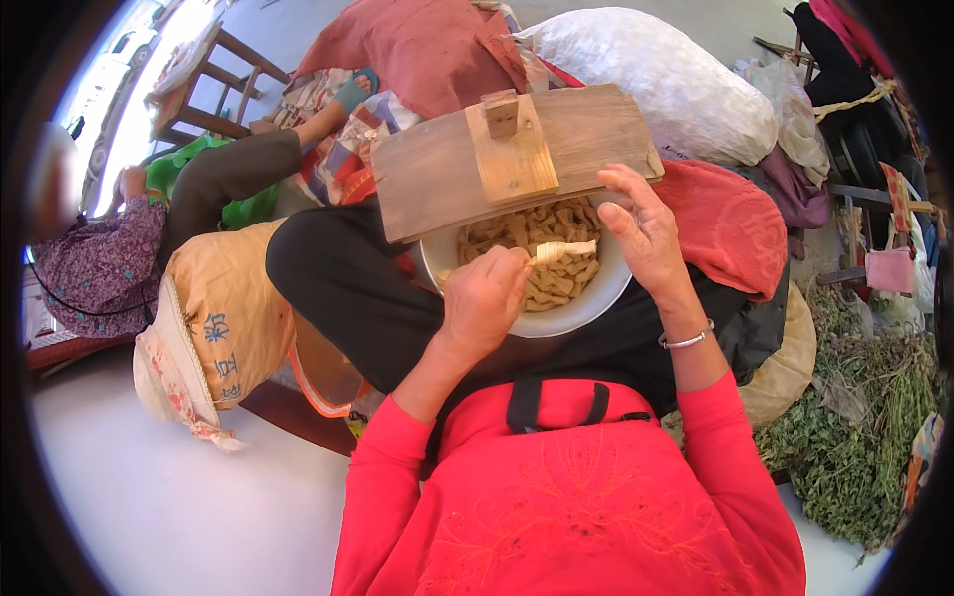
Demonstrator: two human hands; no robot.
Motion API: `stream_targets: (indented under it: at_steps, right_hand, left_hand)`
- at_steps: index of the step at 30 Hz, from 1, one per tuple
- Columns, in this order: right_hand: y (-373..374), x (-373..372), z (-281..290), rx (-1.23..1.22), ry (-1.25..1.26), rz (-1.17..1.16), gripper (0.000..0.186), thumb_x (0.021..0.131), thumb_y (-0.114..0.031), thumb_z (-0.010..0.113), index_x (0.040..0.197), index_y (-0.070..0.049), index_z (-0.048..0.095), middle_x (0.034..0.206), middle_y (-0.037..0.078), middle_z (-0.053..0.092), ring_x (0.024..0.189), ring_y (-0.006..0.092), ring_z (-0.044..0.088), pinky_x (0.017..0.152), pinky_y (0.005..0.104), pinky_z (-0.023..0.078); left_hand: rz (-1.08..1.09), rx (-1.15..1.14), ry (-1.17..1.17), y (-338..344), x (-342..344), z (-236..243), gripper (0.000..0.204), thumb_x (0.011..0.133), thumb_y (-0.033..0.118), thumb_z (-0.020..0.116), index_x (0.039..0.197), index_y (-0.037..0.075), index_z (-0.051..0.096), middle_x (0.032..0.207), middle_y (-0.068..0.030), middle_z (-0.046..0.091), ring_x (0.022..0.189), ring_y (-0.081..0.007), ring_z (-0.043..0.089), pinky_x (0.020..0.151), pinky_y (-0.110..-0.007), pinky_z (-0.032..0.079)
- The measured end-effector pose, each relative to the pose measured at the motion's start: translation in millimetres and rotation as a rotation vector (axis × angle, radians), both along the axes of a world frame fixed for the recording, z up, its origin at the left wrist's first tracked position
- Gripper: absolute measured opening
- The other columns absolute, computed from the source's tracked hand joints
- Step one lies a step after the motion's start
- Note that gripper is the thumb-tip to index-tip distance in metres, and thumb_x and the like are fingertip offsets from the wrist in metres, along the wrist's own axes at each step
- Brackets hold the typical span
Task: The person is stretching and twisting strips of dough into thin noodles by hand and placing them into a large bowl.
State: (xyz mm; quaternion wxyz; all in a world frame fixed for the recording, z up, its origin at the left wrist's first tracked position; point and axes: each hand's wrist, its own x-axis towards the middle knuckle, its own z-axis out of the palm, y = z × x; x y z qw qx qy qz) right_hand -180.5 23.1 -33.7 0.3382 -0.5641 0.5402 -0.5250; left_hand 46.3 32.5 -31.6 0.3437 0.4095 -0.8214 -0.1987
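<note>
My left hand (482, 298) is closed on a thin stick, with a pale ridged piece (564, 249) at its far end, over a white basin (611, 293) in my lap. Inside the basin lie several curled tan pieces (547, 283). A wooden board (422, 174), with a lighter strip and a small block on it, rests across the basin's far side. My right hand (641, 233) is open, fingers curved and apart, beside the board's near right corner and the basin's rim, with nothing visible in it.
Behind the board lie a red cloth bundle (397, 45) and a white sack (636, 70). A tan sack (243, 278) sits at left, near a seated person (99, 258). A red towel (725, 219) and dried plants (855, 417) are at right; a wooden stool (204, 129) stands upper left.
</note>
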Motion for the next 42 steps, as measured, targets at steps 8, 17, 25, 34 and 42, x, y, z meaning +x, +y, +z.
stream_targets:
  at_steps: [8, 17, 25, 34, 42]
  right_hand:
    - [-17, 6, 33, 0.493, 0.011, 0.501, 0.025, 0.086, -0.019, 0.067, 0.099, 0.002, 0.065, 0.081, 0.007, 0.065, 0.075, 0.0131, 0.057, 0.07, 0.0278, 0.048]
    - [-3, 7, 42, -0.317, 0.824, -0.064, 0.026, 0.083, -0.015, 0.07, 0.106, -0.004, 0.064, 0.083, 0.012, 0.066, 0.077, 0.0124, 0.062, 0.065, 0.0264, 0.046]
    - [17, 19, 6, 0.37, -0.173, 0.165, 0.02, 0.089, -0.003, 0.061, 0.108, 0.001, 0.061, 0.078, -0.002, 0.057, 0.07, 0.0044, 0.052, 0.063, 0.0194, 0.045]
    - [28, 31, -2, 0.017, 0.273, 0.081, 0.03, 0.082, 0.004, 0.055, 0.111, 0.0, 0.059, 0.092, 0.014, 0.064, 0.081, 0.0281, 0.062, 0.074, 0.0329, 0.049]
    - [20, 11, -9, -0.195, 0.749, 0.206, 0.031, 0.077, -0.002, 0.06, 0.107, -0.004, 0.064, 0.103, 0.011, 0.065, 0.092, 0.026, 0.061, 0.081, 0.0352, 0.047]
  left_hand:
    - [-0.093, -0.186, 0.001, -25, -15, 8, 0.017, 0.076, 0.001, 0.068, 0.088, 0.005, 0.057, 0.073, -0.0097, 0.056, 0.064, -0.029, 0.057, 0.056, -0.038, 0.044]
    - [0.035, 0.034, 0.109, -17, -26, -3, 0.017, 0.079, 0.004, 0.066, 0.095, 0.005, 0.061, 0.073, -0.0117, 0.055, 0.064, -0.0295, 0.057, 0.056, -0.037, 0.045]
    - [-0.027, -0.136, 0.117, -11, -40, -4, 0.017, 0.078, 0.002, 0.067, 0.094, 0.004, 0.061, 0.07, -0.011, 0.051, 0.061, -0.0303, 0.054, 0.053, -0.039, 0.043]
    - [0.05, -0.029, -0.056, 5, -39, -12, 0.009, 0.079, 0.01, 0.062, 0.075, 0.007, 0.054, 0.067, -0.0091, 0.052, 0.061, -0.0292, 0.056, 0.053, -0.04, 0.045]
    - [-0.09, 0.549, 0.207, 15, -40, -4, 0.025, 0.094, 0.02, 0.054, 0.075, 0.003, 0.055, 0.06, -0.0034, 0.05, 0.051, -0.0198, 0.049, 0.048, -0.033, 0.038]
